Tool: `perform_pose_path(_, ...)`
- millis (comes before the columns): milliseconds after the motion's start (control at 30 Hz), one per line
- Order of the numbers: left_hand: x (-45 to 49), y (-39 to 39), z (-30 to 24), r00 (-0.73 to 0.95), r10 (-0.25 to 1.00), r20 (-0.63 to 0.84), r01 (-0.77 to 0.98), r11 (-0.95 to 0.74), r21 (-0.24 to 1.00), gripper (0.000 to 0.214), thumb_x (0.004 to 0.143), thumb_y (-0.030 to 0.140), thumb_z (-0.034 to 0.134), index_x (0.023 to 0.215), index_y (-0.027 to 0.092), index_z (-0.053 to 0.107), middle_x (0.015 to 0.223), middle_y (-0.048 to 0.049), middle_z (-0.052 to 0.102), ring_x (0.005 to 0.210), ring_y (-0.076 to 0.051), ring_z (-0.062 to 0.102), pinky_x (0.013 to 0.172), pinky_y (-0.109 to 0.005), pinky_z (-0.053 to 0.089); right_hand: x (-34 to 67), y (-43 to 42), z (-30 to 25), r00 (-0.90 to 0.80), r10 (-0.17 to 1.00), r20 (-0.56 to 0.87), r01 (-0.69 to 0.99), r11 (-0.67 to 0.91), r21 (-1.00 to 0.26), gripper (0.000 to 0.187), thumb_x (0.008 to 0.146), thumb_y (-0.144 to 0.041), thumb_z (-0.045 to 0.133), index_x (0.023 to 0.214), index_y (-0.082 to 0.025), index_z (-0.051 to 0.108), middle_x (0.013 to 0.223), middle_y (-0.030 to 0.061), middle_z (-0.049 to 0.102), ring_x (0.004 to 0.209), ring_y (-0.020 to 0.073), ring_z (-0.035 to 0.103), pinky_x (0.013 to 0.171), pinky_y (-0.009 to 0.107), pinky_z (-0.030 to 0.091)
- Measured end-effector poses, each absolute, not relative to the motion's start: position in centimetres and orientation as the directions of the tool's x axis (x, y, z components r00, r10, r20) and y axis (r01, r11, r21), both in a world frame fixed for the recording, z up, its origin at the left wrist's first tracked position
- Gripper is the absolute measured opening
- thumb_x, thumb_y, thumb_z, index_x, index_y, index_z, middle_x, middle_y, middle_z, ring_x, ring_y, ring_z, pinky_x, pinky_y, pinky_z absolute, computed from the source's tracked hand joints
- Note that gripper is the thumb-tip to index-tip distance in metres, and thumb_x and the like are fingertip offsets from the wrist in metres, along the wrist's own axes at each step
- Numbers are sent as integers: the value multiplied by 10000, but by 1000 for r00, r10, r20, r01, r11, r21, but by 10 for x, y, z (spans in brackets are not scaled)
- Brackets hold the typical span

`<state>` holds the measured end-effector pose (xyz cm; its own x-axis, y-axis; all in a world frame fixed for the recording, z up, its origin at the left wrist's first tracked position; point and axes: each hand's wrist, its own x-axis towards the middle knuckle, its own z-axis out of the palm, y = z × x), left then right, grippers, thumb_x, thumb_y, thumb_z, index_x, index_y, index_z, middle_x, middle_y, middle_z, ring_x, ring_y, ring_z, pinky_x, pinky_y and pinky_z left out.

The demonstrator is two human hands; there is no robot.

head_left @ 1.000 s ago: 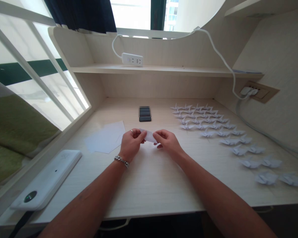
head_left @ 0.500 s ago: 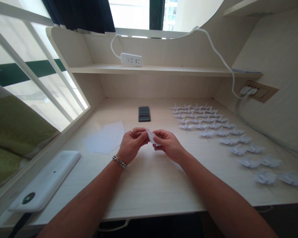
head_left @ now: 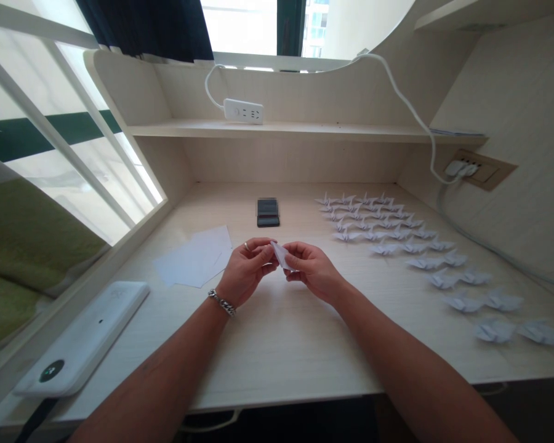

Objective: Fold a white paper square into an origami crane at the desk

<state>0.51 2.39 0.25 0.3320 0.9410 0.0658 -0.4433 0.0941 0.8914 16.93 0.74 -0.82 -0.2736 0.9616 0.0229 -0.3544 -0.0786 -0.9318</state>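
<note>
Two bare hands meet above the middle of a pale wooden tabletop [head_left: 286,351]. The left hand [head_left: 244,271], with a ring [head_left: 246,246] on one finger and a chain bracelet [head_left: 221,302] at the wrist, pinches one end of a small piece of folded white paper [head_left: 282,256]. The right hand [head_left: 317,269] grips the other end between thumb and fingers, so the paper is held between the two, pointed at its upper left. Just left of the left hand lie overlapping white sheets [head_left: 197,257]. Beyond the hands sits a small dark object [head_left: 268,213], its top blurred out. To the right, white folded paper birds [head_left: 397,233] stand in rows reaching toward the near edge. At the near left lies a long white device [head_left: 85,341] with a round dark display. Behind, a shelf [head_left: 305,130] carries a white power strip [head_left: 243,111].
</note>
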Motion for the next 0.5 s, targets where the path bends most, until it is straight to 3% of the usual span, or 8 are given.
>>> perform_pose_path(500,6,24,3,336,940,61,-421,92,902,195,717,313,752,835,179,671,765,-20,679,721,-136,633,696,-290,496,170,9,-10,-266,964,13,-369,-89,-925,353,637,-394,793,899,-210,645,725,-23,612,594,96,546,554,235,449)
